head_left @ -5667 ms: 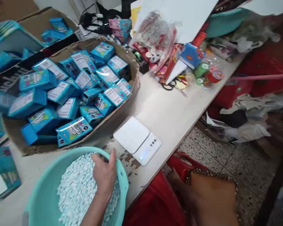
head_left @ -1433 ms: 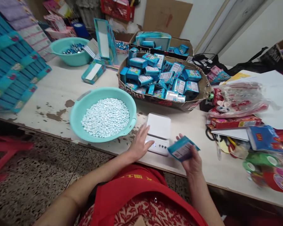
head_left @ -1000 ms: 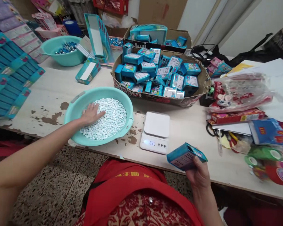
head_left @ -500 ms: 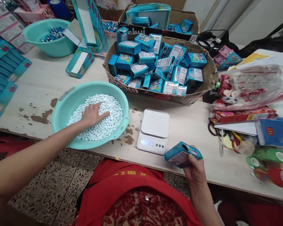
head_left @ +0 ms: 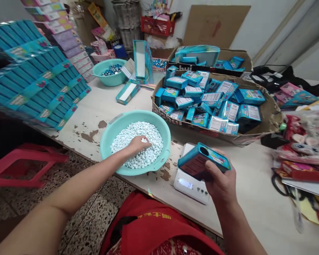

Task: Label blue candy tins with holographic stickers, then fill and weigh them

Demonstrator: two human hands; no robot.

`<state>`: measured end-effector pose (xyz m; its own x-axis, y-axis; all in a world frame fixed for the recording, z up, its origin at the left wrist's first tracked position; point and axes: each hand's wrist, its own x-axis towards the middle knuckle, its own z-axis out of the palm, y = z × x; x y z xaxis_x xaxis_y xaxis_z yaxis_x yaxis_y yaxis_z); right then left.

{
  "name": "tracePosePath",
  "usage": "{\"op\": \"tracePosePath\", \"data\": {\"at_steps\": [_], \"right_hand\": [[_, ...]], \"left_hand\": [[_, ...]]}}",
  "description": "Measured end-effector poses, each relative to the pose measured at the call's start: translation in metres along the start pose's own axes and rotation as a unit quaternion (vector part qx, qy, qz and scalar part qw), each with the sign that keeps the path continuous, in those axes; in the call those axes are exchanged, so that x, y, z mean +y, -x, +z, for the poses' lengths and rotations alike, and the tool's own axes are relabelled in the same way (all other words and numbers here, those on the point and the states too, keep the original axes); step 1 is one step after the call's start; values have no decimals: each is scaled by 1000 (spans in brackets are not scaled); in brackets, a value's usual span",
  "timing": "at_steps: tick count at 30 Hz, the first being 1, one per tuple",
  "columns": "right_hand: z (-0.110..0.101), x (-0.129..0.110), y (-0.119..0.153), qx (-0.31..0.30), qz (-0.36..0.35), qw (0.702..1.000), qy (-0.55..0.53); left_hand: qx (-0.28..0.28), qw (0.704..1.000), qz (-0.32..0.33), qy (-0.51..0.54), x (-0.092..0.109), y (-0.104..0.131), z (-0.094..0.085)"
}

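My left hand (head_left: 138, 145) is down in a turquoise bowl (head_left: 107, 141), its fingers curled into a heap of small white candies (head_left: 149, 132). A few candies show between the thumb and fingers. My right hand (head_left: 220, 177) grips a small blue candy box (head_left: 192, 161), tilted, with a dark round hole in its end facing up. That box is held over a white kitchen scale (head_left: 192, 187), covering much of its plate; the lit display appears to read 0.
Behind the scale, a torn cardboard box (head_left: 266, 132) holds many blue candy boxes. A second turquoise bowl (head_left: 111, 80) with shiny blue pieces stands back left. Stacked blue display packs (head_left: 42, 85) rise at left. A red stool (head_left: 23, 166) is below; scissors (head_left: 279, 184) and packages lie right.
My left hand has gone from spread fingers on the candies to curled around some. My right hand has brought the blue box up over the scale. The view has shifted left and upward.
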<state>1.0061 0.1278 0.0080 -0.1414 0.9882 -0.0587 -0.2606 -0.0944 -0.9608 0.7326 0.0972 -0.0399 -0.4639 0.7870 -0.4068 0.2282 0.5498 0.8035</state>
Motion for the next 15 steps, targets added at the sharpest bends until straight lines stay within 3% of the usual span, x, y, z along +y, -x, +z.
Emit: {"op": "tracePosePath", "data": {"at_steps": [4,7,10,13,15], "right_hand": [[55,-8,-19,-49,-2,998,-36],[73,4,-26,-54,116,989,-80],[75,25,-30,-72,240,964,-92],[72,42,-36,-97,318,939,-94],[70,47,-42,-102,341,929,-100]], "left_hand": [[16,961,-87,263,7,10,-18],[37,908,-110,403,10,19,-27],[51,868,-121,480,7,20,-33],[57,871,-121,472,3,14,-34],[52,906,-106,406,2,12,-33]]}}
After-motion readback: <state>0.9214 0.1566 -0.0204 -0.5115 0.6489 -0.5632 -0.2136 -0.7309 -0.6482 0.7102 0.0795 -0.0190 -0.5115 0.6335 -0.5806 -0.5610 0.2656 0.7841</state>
